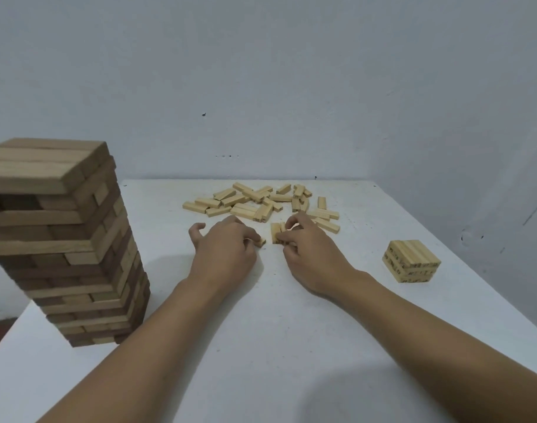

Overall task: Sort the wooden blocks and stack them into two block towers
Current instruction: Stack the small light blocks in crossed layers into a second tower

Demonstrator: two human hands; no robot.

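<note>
Two bare hands gather small pale wooden blocks at the middle of a white table (291, 346).

The left hand (227, 248) has its fingers curled down over one small block (261, 242), whose end peeks out at the fingertips. The right hand (307, 254), just beside it, pinches a pair of blocks (275, 232) lying side by side on the table, thumb at their near end. Just behind both hands, a loose pile (255, 201) of the same pale blocks spreads toward the table's far edge, which meets a plain wall (261, 71). A short stack (411, 261) of pale blocks sits well apart to the right, near the right edge. A tall tower (62, 239) of larger, darker blocks stands at the left edge. Bare tabletop lies between the forearms and toward the near edge.
</note>
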